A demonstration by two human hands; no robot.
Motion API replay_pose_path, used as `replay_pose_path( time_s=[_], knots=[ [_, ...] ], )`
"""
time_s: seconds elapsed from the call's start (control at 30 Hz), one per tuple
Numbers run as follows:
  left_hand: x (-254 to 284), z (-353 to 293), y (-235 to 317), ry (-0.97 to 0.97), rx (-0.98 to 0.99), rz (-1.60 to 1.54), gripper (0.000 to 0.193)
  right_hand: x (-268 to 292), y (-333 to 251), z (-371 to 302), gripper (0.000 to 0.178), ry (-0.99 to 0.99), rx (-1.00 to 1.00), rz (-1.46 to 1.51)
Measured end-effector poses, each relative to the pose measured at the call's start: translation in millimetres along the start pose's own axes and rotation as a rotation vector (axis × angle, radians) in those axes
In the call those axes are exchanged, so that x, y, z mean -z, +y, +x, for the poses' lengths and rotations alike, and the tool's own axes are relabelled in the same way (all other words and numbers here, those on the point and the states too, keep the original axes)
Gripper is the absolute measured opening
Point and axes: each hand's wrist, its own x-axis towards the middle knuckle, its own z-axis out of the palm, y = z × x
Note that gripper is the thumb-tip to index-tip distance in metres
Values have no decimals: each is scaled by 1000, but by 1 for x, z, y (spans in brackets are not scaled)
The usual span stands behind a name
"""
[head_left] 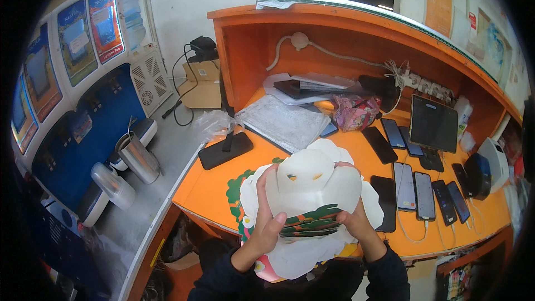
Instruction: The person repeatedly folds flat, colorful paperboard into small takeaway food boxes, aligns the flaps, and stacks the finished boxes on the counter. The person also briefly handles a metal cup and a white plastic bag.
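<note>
Between my two hands is a folded stack of white scallop-edged paper cutouts (298,198), the top one with two eye-like holes as in a paper mask. Green and orange print shows along their lower edges. My left hand (264,226) grips the left side, thumb on the front. On the right side, my right hand (359,220) is closed the same way. Below and around them lie more white cutouts (295,259), partly over my lap and the desk edge. A green-printed cutout (235,198) pokes out at the left.
Several phones (424,195) with charging cables lie on the right of the orange desk (195,192), before a tablet (433,124). A black pouch (225,150), a wrapped flat pack (281,122) and a pink bag (356,112) lie farther back. A drink dispenser (83,100) stands left.
</note>
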Motion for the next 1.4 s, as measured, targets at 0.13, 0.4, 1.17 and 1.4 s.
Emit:
replay_pose_path(
  time_s=[0.13,0.4,1.17,1.4],
  knots=[
    [1,1,-7,-36,-23,-43,110,0,2,-2,117,23,-43,3],
    [54,-9,-8,-110,-128,502,136,-2,-10,4,129,-51,38,-41],
    [73,-23,34,-148,-172,635,92,44,-14,-24,49,-524,-109,-1132],
    [8,3,35,-660,-5,865,56,35,-3,-10,23,-562,291,-1298]
  ],
)
